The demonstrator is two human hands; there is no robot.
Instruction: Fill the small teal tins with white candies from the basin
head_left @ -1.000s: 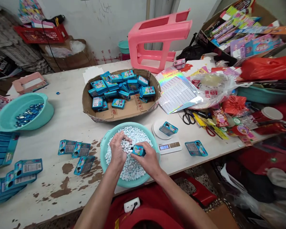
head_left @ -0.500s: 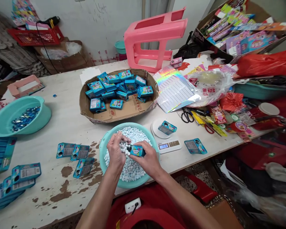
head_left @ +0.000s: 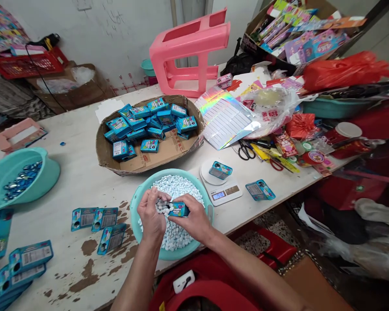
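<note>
Over a turquoise basin (head_left: 134,207) full of small white candies (head_left: 178,235), my right hand (head_left: 194,218) grips a small blue box (head_left: 178,209) by its sides. Its left end faces my left hand (head_left: 153,212), which is cupped round several white candies (head_left: 162,207) against that end. Just right of the basin, a white scale (head_left: 228,193) bears another blue box (head_left: 220,170). One more blue box (head_left: 260,190) lies farther right on the table.
A cardboard tray (head_left: 158,160) of blue boxes sits behind the basin. Several blue boxes (head_left: 112,238) stand on the left, near a basin (head_left: 48,175) of shiny blue pieces. Scissors (head_left: 246,151) and a pink stool (head_left: 194,47) are farther back.
The whole view has shifted, with the table's objects mostly displaced left. Both hands remain together over the basin, still holding the box and candies.
</note>
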